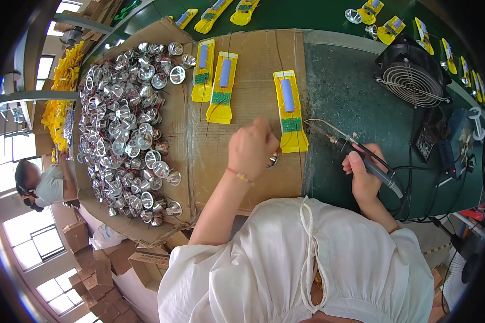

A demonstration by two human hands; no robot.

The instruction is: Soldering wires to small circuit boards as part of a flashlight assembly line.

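Note:
My left hand (251, 148) is closed over the cardboard, and the rim of a small silver reflector cup (274, 160) shows under its fingers. Just right of it lies a yellow plastic housing (295, 141) with a blue cylindrical battery (288, 96) and a green circuit board (291, 125); thin dark wires run from it. My right hand (365, 175) grips a soldering iron (380, 175) with a thin curved metal tube (328, 125) along it. The iron's tip points left toward the circuit board, apart from it. Two similar yellow housings (225, 110) (201, 91) lie up and left.
A heap of silver reflector cups (126, 126) covers the left of the cardboard sheet (215, 172). At the right stand a black fan (412, 81) and a blue-grey box with cables (458, 142). More yellow housings (390, 29) line the far side. Another person (51, 183) is at the left.

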